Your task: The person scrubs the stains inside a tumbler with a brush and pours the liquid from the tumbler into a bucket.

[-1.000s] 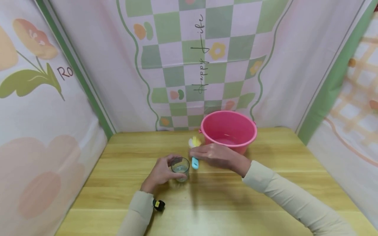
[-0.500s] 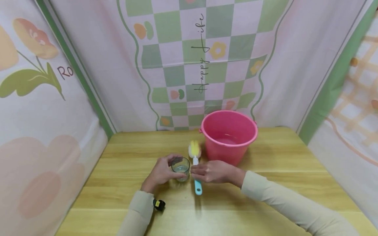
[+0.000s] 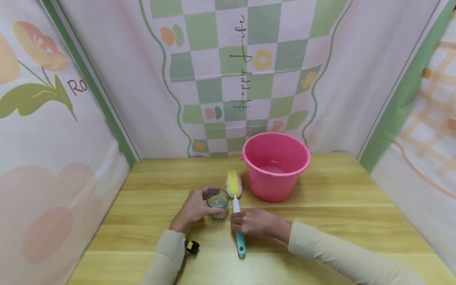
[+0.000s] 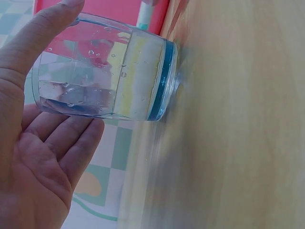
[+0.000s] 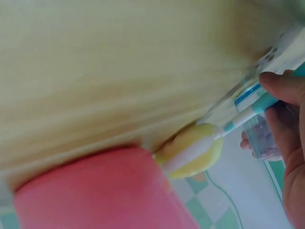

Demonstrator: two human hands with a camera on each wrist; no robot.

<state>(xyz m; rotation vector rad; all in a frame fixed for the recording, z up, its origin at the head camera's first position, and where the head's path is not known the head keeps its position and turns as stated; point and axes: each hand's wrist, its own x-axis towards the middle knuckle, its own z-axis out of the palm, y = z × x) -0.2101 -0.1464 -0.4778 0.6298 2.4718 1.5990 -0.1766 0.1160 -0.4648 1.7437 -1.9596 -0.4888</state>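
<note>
A clear drinking glass (image 3: 218, 202) with some water in it stands upright on the table. My left hand (image 3: 197, 205) holds it from the left, thumb on the near side and fingers on the far side. Droplets cling to its wall (image 4: 95, 71) in the left wrist view. Just right of the glass, my right hand (image 3: 257, 221) pinches the handle of a bottle brush (image 3: 241, 244). The brush has a blue and white handle and a yellow and white sponge head (image 5: 195, 148), which points toward the back of the table, low over the wood.
A pink bucket (image 3: 276, 182) stands behind and to the right of the brush, near the back edge of the wooden table (image 3: 160, 178). Patterned curtains (image 3: 235, 79) hang behind and at both sides. A black wrist device (image 3: 192, 247) sits by the left cuff.
My right hand has drawn the brush toward the near side of the table, from beside the bucket to beside the glass. The left hand and the glass have stayed in place.
</note>
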